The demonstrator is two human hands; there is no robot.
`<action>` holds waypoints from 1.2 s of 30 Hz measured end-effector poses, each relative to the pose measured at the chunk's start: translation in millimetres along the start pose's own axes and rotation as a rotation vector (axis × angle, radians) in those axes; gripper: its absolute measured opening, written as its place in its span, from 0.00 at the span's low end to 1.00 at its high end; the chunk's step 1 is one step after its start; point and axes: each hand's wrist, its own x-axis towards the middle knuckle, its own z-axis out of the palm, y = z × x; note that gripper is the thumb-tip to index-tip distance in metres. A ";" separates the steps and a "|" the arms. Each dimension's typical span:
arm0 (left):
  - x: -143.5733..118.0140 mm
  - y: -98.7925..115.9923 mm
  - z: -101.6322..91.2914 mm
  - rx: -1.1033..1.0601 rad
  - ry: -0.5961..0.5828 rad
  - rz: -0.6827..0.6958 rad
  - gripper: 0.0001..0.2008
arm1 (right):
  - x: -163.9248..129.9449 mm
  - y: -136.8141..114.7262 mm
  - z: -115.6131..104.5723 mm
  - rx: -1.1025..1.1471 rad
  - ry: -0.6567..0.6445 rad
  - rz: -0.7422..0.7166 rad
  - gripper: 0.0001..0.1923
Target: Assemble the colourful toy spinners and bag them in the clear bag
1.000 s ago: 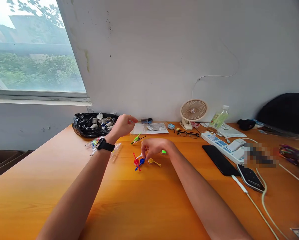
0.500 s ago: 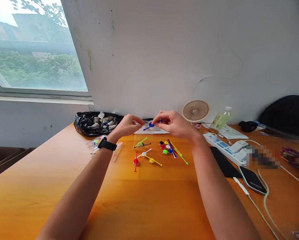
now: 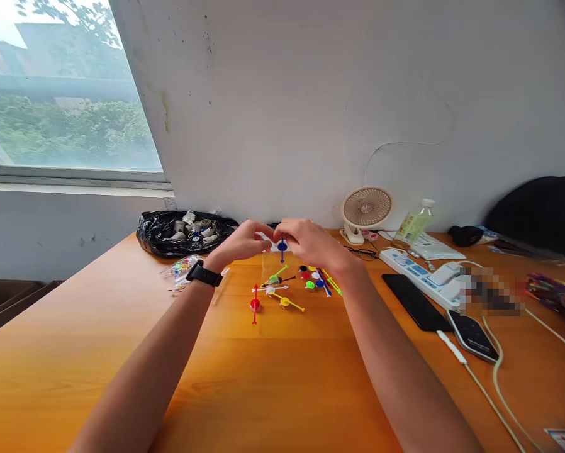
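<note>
My left hand [image 3: 242, 241] and my right hand [image 3: 308, 242] meet above the orange table [image 3: 273, 384], fingertips pinched together on a small blue plastic pin [image 3: 282, 248] with a round disc, its point hanging down. A clear plastic bag [image 3: 270, 267] hangs from my left fingers below it. Under the hands lie loose coloured pins: a red one [image 3: 255, 304], a yellow one [image 3: 287, 304], a white one [image 3: 269, 289], and a cluster of several more [image 3: 318, 280]. A black watch [image 3: 203, 274] is on my left wrist.
A black bag of small parts [image 3: 183, 233] sits at the back left. To the right are a small fan [image 3: 366, 211], a bottle [image 3: 413, 224], glasses [image 3: 363, 253], a power strip [image 3: 424, 277], two phones [image 3: 417, 302] [image 3: 474, 335] and white cables [image 3: 497, 377].
My right hand picked a blue pin from the table, lifted it to my left hand, and turned it from slanted to point-down as both hands closed in together.
</note>
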 end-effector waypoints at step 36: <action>-7.0 13.6 -21.4 0.312 0.218 0.280 0.07 | -4.1 3.9 -18.6 -0.250 0.063 0.069 0.04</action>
